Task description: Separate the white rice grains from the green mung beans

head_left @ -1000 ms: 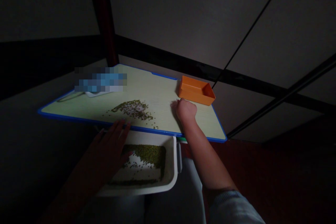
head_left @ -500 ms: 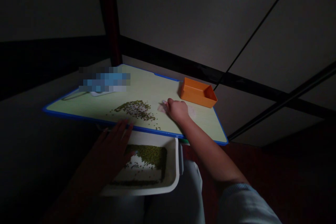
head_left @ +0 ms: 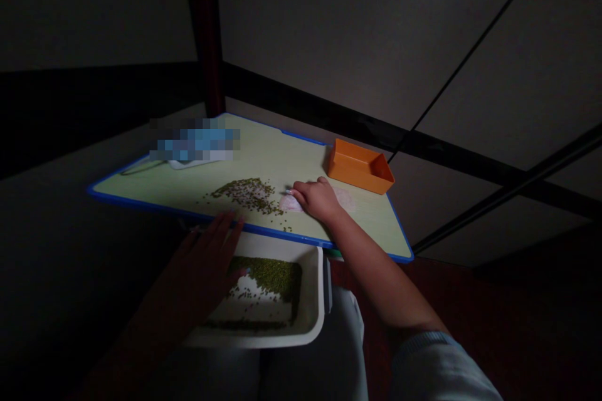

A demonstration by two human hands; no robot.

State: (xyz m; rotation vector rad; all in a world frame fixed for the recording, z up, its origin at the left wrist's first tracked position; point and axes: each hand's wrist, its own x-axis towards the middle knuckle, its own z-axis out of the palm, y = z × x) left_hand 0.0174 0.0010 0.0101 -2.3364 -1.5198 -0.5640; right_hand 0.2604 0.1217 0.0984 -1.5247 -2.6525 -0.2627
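Hand, the right one (head_left: 322, 200), is working low over the surface (head_left: 270, 156) in the head view, right of the pile (head_left: 246, 193), by a pale patch (head_left: 289, 203). Its fingers are curling closed; whether they are grasping anything, I cannot tell. The left hand (head_left: 207, 257) is spreading its fingers, released, at the near edge, its thumb hanging over the tub (head_left: 318, 319). The pile, grains with paler bits, is lying toward the near edge, strays scattering around it. More grains (head_left: 277, 279) are heaping inside the tub, below that edge. The box (head_left: 360, 180) is sitting by the far right corner. Handwork beside the pile seems to be underway; any next move is calling for low, light fingers, since loose grains are lying close to the edge.
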